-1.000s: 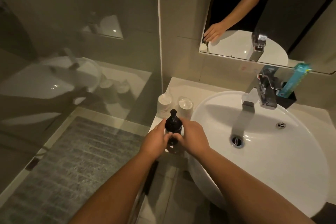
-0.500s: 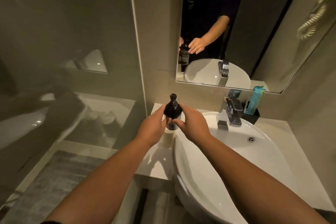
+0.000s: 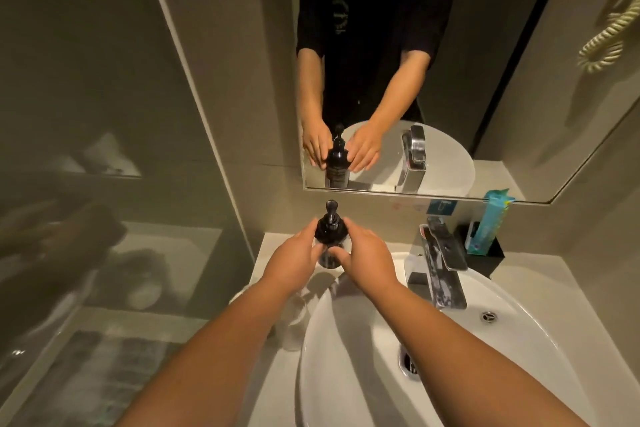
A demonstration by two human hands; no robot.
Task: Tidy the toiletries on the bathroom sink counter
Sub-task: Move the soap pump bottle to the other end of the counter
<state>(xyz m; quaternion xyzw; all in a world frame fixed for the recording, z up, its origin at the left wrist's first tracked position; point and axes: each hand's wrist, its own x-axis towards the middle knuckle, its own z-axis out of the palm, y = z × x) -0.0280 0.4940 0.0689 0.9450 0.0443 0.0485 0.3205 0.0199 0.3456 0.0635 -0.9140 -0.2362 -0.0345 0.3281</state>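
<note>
Now both hands, left hand & right hand, fingers clamped on pump bottle at tabletop back-left corner by basin. Set it upright, base flat, w/ nozzle forward, then release.

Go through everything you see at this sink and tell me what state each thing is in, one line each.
Dark pump bottle: upright at the back of the counter, held on both sides.
Left hand: wrapped on the bottle's left side.
Right hand: wrapped on its right side.
Chrome faucet: no water running.
White basin: drain open, no standing water.
Teal box: standing upright in a black holder.
Clear glass cup: upright beside the basin.
</note>
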